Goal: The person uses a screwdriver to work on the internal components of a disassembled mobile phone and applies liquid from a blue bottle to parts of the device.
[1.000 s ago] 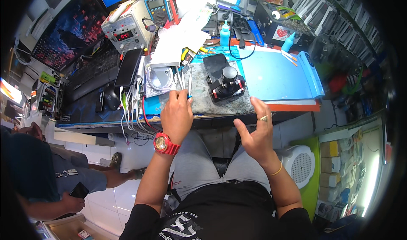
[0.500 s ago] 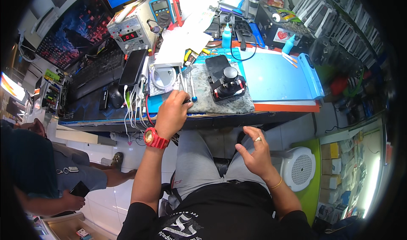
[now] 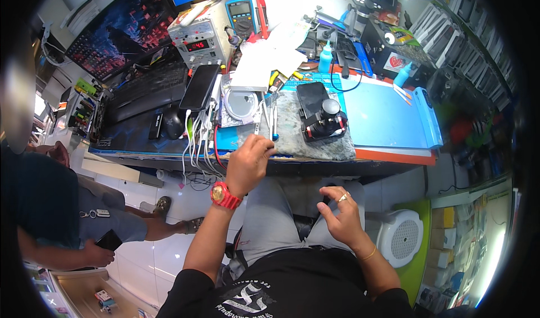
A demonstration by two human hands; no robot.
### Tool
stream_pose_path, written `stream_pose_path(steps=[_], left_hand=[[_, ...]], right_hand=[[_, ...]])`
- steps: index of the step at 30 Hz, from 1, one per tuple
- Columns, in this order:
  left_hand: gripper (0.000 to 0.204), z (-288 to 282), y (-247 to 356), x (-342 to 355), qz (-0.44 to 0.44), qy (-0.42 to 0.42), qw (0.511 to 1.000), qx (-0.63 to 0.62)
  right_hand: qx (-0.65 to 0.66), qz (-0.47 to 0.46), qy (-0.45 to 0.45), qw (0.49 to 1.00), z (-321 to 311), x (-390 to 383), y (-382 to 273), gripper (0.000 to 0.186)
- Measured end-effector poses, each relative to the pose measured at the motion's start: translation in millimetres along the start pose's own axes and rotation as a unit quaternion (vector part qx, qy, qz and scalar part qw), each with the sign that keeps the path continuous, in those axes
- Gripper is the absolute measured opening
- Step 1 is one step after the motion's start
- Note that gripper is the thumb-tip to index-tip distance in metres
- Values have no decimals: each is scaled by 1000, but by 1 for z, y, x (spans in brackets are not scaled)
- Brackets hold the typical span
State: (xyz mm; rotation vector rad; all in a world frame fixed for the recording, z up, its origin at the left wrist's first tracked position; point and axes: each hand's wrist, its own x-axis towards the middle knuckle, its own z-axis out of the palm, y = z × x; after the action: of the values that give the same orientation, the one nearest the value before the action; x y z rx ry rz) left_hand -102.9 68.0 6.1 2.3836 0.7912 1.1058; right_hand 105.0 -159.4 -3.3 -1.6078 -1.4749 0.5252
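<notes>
My left hand (image 3: 250,161), with a red watch (image 3: 224,196) on its wrist, is at the near edge of the desk. Its thumb and fingers are pinched together; whatever may be between them is too small or hidden. Just beyond the fingertips lies a thin screwdriver (image 3: 275,125) with a blue end, on a grey stone-patterned mat (image 3: 292,132). Over my lap, my right hand (image 3: 341,218) hangs open and holds nothing, fingers slightly bent. On the mat stands a black clamp holder (image 3: 325,128) with a round metal knob, against a dark phone (image 3: 311,97).
Left on the desk are a phone (image 3: 199,87), white cables (image 3: 198,149), a mouse (image 3: 174,125), a keyboard (image 3: 140,87) and a power supply (image 3: 201,37). A blue mat (image 3: 382,115) lies right. A person (image 3: 50,205) holding a phone stands at left; a white stool (image 3: 400,236) is at right.
My left hand has drawn back a little from the mat toward the desk's near edge. The whole view has shifted. My right hand stays over my lap.
</notes>
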Motion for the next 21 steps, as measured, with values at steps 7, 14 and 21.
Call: stream_pose_path(steps=[7, 14, 21], left_hand=[[31, 26, 61, -66, 158, -19, 983, -86], [33, 41, 65, -138, 149, -51, 984, -80], [48, 54, -8, -188, -56, -312, 942, 105]], right_hand=[[395, 127, 7, 910, 30, 13, -23, 32], [287, 175, -58, 940, 40, -6, -7, 18], [16, 23, 183, 983, -43, 24, 41, 21]])
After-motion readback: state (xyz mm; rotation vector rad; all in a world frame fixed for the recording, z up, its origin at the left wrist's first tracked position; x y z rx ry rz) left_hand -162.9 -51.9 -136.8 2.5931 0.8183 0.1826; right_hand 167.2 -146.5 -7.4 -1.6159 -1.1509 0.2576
